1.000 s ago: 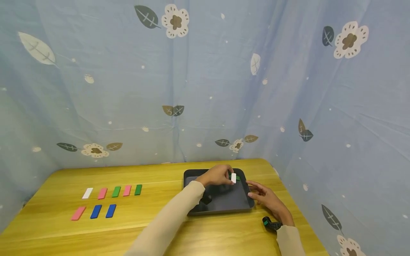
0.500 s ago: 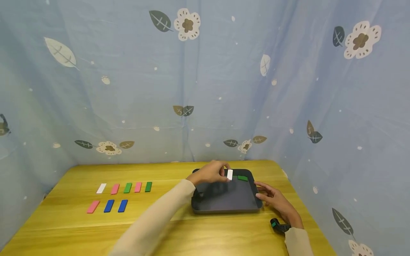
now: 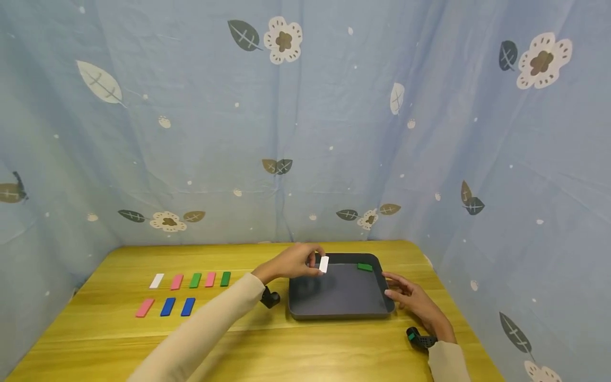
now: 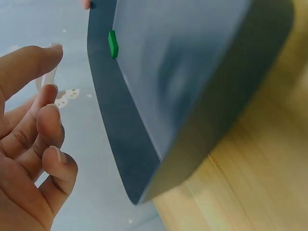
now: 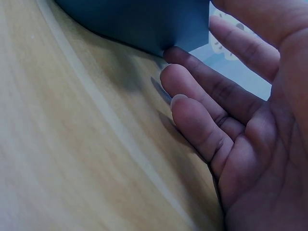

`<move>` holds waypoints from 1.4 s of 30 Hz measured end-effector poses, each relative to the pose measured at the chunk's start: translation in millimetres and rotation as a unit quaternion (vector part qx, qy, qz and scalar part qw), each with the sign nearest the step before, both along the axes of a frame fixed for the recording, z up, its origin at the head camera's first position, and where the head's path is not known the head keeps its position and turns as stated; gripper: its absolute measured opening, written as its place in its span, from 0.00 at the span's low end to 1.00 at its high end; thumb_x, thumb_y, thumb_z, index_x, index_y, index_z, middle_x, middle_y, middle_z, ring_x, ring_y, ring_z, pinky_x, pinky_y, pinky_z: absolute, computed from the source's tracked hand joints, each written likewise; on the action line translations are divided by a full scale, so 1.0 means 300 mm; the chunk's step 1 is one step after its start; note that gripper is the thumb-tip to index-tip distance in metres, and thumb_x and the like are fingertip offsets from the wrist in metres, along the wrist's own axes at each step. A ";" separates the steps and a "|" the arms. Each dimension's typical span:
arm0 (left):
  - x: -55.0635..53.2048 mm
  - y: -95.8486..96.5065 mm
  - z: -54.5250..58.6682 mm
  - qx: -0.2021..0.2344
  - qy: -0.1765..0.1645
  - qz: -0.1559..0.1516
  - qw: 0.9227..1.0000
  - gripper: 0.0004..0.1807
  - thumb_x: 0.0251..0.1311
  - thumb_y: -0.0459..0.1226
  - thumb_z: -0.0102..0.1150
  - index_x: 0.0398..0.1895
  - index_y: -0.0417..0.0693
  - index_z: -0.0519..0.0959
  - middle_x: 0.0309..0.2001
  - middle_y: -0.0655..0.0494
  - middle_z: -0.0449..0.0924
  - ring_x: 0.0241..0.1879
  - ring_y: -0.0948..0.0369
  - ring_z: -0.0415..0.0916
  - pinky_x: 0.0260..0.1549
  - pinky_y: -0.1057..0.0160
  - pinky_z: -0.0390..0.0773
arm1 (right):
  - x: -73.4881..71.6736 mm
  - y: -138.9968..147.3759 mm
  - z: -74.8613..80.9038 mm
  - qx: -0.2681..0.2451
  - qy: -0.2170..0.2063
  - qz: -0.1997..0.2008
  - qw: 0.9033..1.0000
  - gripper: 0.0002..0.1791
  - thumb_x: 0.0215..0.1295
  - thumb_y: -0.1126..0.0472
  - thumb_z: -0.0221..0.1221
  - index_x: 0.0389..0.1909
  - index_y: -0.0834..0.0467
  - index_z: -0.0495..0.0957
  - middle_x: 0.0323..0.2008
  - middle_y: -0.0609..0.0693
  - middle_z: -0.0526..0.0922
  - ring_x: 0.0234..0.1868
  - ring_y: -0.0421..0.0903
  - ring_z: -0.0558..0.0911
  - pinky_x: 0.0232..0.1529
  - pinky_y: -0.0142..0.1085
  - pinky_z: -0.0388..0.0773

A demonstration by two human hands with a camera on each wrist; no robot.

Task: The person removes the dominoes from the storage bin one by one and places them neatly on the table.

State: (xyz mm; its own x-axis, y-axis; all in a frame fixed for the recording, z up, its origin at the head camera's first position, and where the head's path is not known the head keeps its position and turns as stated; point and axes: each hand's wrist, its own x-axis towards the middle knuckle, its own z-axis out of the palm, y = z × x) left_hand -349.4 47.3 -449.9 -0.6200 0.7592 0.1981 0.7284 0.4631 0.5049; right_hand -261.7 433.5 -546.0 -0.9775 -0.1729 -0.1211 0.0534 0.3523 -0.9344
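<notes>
My left hand (image 3: 293, 261) pinches a white domino-like tile (image 3: 324, 264) between thumb and fingertips, over the left back part of a dark grey tray (image 3: 341, 297). In the left wrist view this tile (image 4: 49, 76) is partly hidden by the fingers, and the other fingers curl loosely. A green tile (image 3: 365, 267) lies inside the tray by its back wall. At the tray's right side, my right hand (image 3: 416, 303) touches the rim with loosely extended fingers. The right wrist view has its fingers (image 5: 199, 120) just above the table, one fingertip against the tray's outer wall.
Left of the tray, tiles lie in two rows on the wooden table (image 3: 286, 350): white (image 3: 156, 280), pink (image 3: 176, 281), light green (image 3: 195, 280) and dark green (image 3: 225, 278) behind, pink (image 3: 145, 307) and blue (image 3: 168, 306) in front. A flowered curtain (image 3: 305, 132) hangs behind.
My left hand has drawn leftward across the tray with the white tile, uncovering the green tile at the back. The right hand keeps its place at the tray's rim. The head view has shifted slightly.
</notes>
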 end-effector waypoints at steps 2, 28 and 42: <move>0.012 -0.024 0.001 0.001 0.004 0.000 1.000 0.23 0.61 0.41 0.74 0.57 0.45 0.80 0.28 0.63 0.77 0.27 0.67 0.73 0.34 0.65 0.74 | 0.000 -0.001 -0.001 0.002 -0.006 -0.004 1.000 0.32 0.74 0.48 0.62 0.76 0.40 0.66 0.70 0.58 0.70 0.61 0.56 0.75 0.44 0.47 0.77; 0.123 -0.384 0.009 -0.004 0.021 0.041 0.999 0.22 0.63 0.41 0.72 0.57 0.46 0.79 0.27 0.66 0.75 0.22 0.68 0.69 0.26 0.66 0.73 | 0.002 0.011 0.010 0.001 -0.007 -0.002 1.000 0.34 0.74 0.48 0.62 0.77 0.42 0.64 0.71 0.59 0.69 0.63 0.56 0.74 0.47 0.47 0.78; 0.180 -0.579 -0.055 0.003 0.013 0.084 0.996 0.21 0.64 0.42 0.72 0.57 0.47 0.79 0.28 0.69 0.74 0.23 0.66 0.70 0.27 0.66 0.73 | 0.004 -0.006 0.012 0.003 -0.017 -0.003 1.000 0.35 0.73 0.47 0.63 0.78 0.43 0.64 0.71 0.60 0.68 0.63 0.56 0.74 0.44 0.47 0.77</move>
State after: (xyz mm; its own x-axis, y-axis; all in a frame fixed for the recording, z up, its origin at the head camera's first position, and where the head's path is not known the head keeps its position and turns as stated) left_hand -295.3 -126.3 -466.4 -0.7328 0.6443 0.2188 0.6535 0.5767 0.4903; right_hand -260.5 431.7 -542.6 -0.9737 -0.1663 -0.1556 0.0876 0.3572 -0.9299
